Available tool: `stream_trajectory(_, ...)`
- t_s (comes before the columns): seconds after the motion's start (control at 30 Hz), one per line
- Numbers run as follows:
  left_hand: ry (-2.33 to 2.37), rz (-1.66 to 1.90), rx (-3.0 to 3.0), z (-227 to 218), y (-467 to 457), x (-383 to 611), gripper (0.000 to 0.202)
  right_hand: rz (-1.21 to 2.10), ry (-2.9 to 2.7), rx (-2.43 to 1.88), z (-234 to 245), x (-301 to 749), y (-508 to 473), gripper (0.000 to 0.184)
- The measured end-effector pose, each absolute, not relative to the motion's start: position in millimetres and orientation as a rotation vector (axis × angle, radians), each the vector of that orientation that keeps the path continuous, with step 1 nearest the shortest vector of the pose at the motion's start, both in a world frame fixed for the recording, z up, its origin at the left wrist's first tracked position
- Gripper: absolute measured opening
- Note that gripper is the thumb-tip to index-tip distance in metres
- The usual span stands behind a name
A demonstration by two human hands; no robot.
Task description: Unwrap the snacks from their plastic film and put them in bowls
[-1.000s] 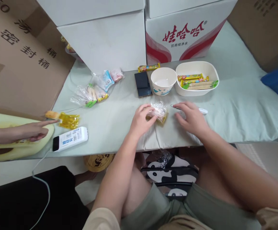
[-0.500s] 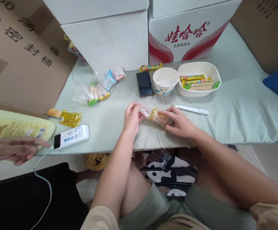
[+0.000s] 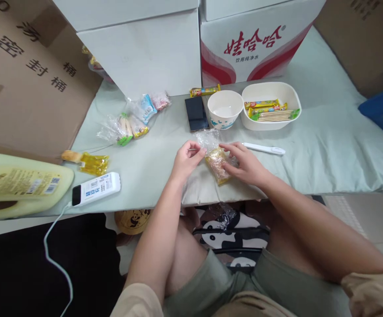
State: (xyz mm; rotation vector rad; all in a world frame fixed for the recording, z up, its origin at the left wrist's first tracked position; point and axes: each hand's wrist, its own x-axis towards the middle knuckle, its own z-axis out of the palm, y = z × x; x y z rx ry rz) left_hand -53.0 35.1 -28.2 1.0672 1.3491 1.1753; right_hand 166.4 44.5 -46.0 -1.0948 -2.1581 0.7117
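Note:
A small yellow-edged packet with clear film lies flat on the cloth between my hands. Crumpled clear plastic wrap sits just beyond it. My left hand is closed, thumb and forefinger pinched at the near edge of this wrap. My right hand rests at the packet's right side, fingers stretched apart, with the thumb and forefinger over the packet. Partly behind the right hand's fingertips lies a white utility knife. A patterned paper bowl and a dark phone stand beyond the wrap.
A white tub holds yellow snack sticks and a bundle of wooden sticks. Wrapped snacks lie at left, near a white power bank and a yellow jug. Cartons line the back; the bench edge is close to my knees.
The packet now lies flat and more exposed, with the clear wrap spread beyond it. My hands have shifted slightly apart from it. Another person's hand at the left has gone out of view.

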Motion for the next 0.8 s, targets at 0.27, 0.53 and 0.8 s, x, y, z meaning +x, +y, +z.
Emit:
stream_trajectory(0.27, 1.413, 1.285, 0.996, -32, 44, -50, 0.032, 0.729, -2.122, -1.193, -40, 175, 48, 0.024)
stream_trajectory(0.53, 1.554, 1.338, 0.907, -28, 41, -60, 0.064, 0.609, -1.989, -1.144, -35, 181, 52, 0.017)
stream_trajectory(0.8, 1.789, 1.239, 0.988, -28, 41, -73, 0.017, 0.439, -1.700, -1.405, -36, 211, 66, 0.020)
